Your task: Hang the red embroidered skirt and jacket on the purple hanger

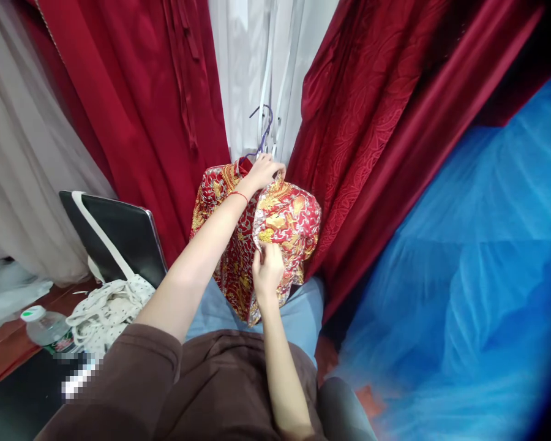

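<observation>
While looking down, has at far left some crumpled clear plastic (9,291) near the left edge of the reddish-brown floor (68,296), then a white-capped bottle (50,329) just beside a dotted cloth bag (112,306), with strap (101,234) crossing the top left corner of a black chair back (133,226). Further right, holds a red-and-gold embroidered jacket (282,214) before the light-blue trousers (211,312), between deep-red drapes (371,116). Has the left hand (264,171) closed at the jacket's top edge, by a purple hanger (271,118); cannot tell whether gripping that too. Below, pinches the front edge narrowly with the right hand (269,269). At far right, has blue tulle (477,263).
</observation>
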